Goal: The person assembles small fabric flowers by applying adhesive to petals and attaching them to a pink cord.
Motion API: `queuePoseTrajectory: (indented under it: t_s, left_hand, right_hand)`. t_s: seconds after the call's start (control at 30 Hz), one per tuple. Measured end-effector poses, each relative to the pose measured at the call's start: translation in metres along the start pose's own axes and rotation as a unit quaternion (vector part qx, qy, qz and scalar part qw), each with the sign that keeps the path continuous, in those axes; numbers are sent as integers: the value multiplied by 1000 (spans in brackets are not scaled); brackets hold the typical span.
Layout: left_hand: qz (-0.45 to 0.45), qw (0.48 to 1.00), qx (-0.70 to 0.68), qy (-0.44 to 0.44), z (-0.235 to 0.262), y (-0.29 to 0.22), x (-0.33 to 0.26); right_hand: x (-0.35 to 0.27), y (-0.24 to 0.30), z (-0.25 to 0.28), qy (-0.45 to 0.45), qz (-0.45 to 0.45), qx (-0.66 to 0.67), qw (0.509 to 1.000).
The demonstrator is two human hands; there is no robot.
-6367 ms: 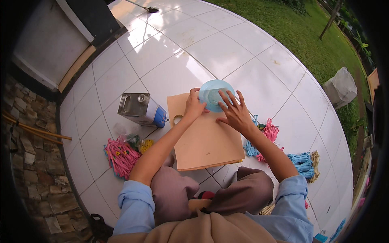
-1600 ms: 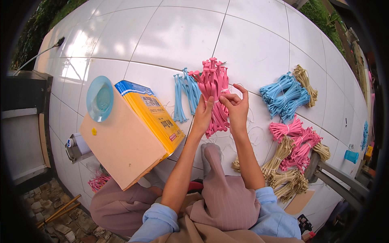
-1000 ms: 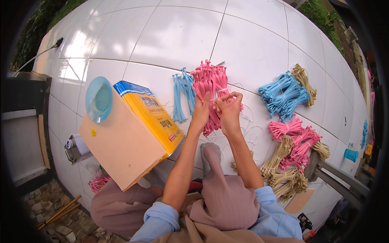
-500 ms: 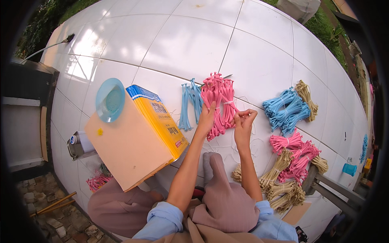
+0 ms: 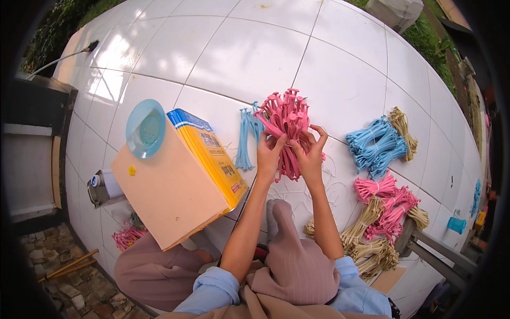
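An outdoor tiled patio at a home, used as a work spot: white floor tiles point(image 5: 249, 53), grass point(image 5: 425, 37) at the far right, stone paving point(image 5: 48, 266) near left, bundled plastic ties point(image 5: 380, 146) on the floor.

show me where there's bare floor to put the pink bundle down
Bare white tiles lie beyond the pink bundle, and between it and the blue bundles. Crowded: the box on the left, and the pink and tan bundles lower right.

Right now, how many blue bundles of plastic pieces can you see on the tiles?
2. One blue bundle lies just left of the pink bundle held by both hands; a bigger blue bundle lies at right beside a tan one. Others may be hidden.
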State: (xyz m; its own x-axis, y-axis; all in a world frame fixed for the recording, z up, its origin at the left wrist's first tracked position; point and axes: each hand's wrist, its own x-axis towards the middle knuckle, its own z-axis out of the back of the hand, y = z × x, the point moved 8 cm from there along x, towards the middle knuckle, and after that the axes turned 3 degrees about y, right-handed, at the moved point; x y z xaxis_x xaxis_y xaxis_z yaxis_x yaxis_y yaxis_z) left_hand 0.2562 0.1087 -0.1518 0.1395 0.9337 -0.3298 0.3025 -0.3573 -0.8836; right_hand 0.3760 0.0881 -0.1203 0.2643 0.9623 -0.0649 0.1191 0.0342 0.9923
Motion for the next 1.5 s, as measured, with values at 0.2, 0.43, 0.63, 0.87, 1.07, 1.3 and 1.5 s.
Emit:
queuePoseTrajectory:
  t_s: [0.2, 0.43, 0.63, 0.87, 1.07, 1.3, 1.5]
  left_hand:
    - [-80, 988, 125, -30, 1, -31, 1]
    - [-138, 979, 103, -112, 19, -57, -6]
    - [-49, 934, 339, -101, 17, -16, 1]
    - [-78, 908, 410, 14, 7, 8, 11]
    - [-121, 850, 512, 32, -15, 35, 5]
    - [-144, 860, 487, 50, -26, 31, 11]
    - [-170, 809, 554, 97, -52, 43, 11]
  right_hand:
    - [12, 10, -3, 25, -44, 74, 996]
    - [15, 0, 80, -153, -23, 23, 988]
    - [21, -26, 53, -4, -88, -200, 976]
    - [10, -42, 77, -79, -152, -239, 956]
    - [-7, -74, 58, -70, -134, -240, 959]
    - [1, -65, 71, -129, -79, -161, 975]
    - [4, -73, 75, -155, -93, -241, 954]
